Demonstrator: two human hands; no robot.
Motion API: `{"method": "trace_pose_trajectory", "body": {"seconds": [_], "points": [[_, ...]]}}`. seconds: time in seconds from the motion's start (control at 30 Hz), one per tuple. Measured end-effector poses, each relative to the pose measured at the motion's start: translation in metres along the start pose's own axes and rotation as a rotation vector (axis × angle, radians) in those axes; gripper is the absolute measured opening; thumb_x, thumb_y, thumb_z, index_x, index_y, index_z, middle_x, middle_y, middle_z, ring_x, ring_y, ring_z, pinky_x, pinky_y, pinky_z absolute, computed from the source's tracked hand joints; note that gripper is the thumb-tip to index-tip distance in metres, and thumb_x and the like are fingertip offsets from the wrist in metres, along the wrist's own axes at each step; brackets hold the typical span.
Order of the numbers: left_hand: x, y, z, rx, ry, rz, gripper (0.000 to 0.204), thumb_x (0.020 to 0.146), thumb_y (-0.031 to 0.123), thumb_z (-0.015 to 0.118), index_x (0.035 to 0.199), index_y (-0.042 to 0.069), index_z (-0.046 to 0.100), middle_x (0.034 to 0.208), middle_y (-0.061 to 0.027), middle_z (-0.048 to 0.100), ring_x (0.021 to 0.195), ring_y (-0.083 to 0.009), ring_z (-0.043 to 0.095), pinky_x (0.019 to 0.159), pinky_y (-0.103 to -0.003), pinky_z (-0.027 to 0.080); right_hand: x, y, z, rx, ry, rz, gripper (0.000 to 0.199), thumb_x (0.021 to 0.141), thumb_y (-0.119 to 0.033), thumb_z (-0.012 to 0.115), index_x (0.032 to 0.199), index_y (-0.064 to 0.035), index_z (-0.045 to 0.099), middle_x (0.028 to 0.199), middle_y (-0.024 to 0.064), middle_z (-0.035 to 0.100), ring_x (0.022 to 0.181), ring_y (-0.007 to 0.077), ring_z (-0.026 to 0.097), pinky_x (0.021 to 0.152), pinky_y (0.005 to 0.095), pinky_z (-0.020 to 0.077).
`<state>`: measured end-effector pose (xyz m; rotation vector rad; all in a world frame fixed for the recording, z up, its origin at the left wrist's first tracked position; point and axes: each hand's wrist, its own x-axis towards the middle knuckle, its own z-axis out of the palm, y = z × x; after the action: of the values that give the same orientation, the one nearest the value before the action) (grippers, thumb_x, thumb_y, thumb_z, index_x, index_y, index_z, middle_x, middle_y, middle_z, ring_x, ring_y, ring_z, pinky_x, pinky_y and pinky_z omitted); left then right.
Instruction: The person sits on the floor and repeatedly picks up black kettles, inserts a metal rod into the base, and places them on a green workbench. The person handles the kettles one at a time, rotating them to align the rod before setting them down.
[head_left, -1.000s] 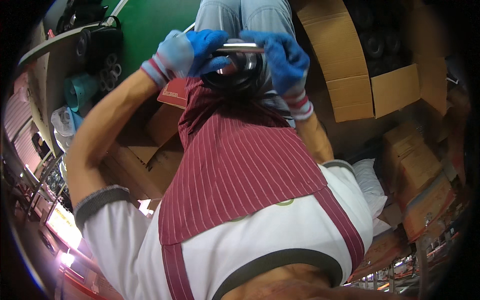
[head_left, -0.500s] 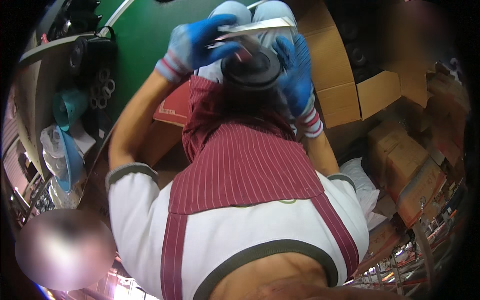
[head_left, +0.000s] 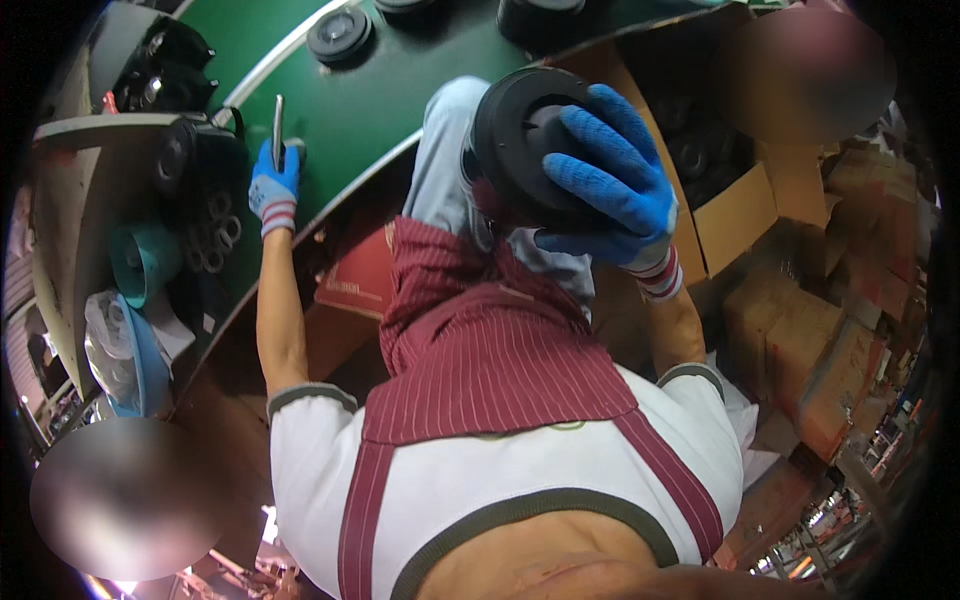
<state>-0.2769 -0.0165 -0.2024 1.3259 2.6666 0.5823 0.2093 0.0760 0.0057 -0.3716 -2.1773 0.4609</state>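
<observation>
My right hand [head_left: 615, 190], in a blue-coated glove, is closed around a large black round part [head_left: 520, 140] with a raised rim, its fingers spread over the right side of the face. The part is held up over my lap, tilted toward me. Out to the left, my left hand [head_left: 275, 185], also gloved, is closed on a slim silvery tool [head_left: 278, 130] that points away from me over the green tabletop [head_left: 370, 115]. The tool's exact kind cannot be made out.
Black round parts [head_left: 340, 36] stand on the far tabletop. An open cardboard box [head_left: 735, 215] with black parts is at right. Further left are a black case [head_left: 195, 150], several pale rings [head_left: 212, 235], a teal bowl [head_left: 140, 262] and a blue basin [head_left: 148, 350].
My left hand has moved left, away from the black part, carrying the silvery tool out over the table. My right hand has lifted the black part closer and tilted it.
</observation>
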Motion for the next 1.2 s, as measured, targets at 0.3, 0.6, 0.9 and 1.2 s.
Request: {"method": "trace_pose_trajectory", "body": {"seconds": [0.3, 0.6, 0.9, 1.2], "points": [[-0.084, 0.121, -0.068, -0.270, 0.185, 0.813, 0.073, 0.063, 0.038, 0.093, 0.121, 0.002, 0.065, 0.143, -0.0354, 0.050, 0.132, -0.0536, 0.051, 0.111, -0.056, 0.043, 0.061, 0.043, 0.067, 1.022, 0.497, 0.680, 0.047, 0.095, -0.030, 0.074, 0.134, -0.0039, 0.065, 0.138, 0.0131, 0.065, 0.131, 0.0261, 0.059, 0.112, 0.0435, 0.0447], [0.069, 0.151, -0.123, -0.531, 0.279, 0.825, 0.073, 0.060, 0.015, 0.098, 0.122, 0.005, 0.061, 0.146, -0.0262, 0.051, 0.131, -0.0431, 0.054, 0.108, -0.047, 0.048, 0.154, 0.134, 0.186, 1.400, 0.386, 1.282, 0.056, 0.094, -0.057, 0.068, 0.132, -0.0169, 0.068, 0.122, 0.0060, 0.071, 0.106, 0.0245, 0.071, 0.080, 0.0409, 0.0605], [0.298, 0.168, -0.067, 0.096, 0.220, 0.410, 0.063, 0.072, 0.055, 0.085, 0.119, 0.015, 0.074, 0.137, -0.0186, 0.062, 0.127, -0.0392, 0.059, 0.107, -0.047, 0.048, 0.088, 0.146, 0.179, 1.269, 0.017, 1.172, 0.059, 0.106, -0.040, 0.051, 0.155, -0.0083, 0.043, 0.147, 0.0111, 0.056, 0.133, 0.0267, 0.055, 0.110, 0.0446, 0.0425], [0.378, 0.108, -0.057, 0.353, 0.648, 0.070, 0.058, 0.084, 0.058, 0.072, 0.121, 0.014, 0.068, 0.117, -0.0177, 0.071, 0.108, -0.0345, 0.067, 0.093, -0.051, 0.051, 0.046, 0.161, 0.186, 1.369, 0.197, 1.214, 0.052, 0.108, -0.034, 0.049, 0.148, -0.0022, 0.049, 0.141, 0.0163, 0.059, 0.128, 0.0294, 0.058, 0.111, 0.0451, 0.0443]]}}
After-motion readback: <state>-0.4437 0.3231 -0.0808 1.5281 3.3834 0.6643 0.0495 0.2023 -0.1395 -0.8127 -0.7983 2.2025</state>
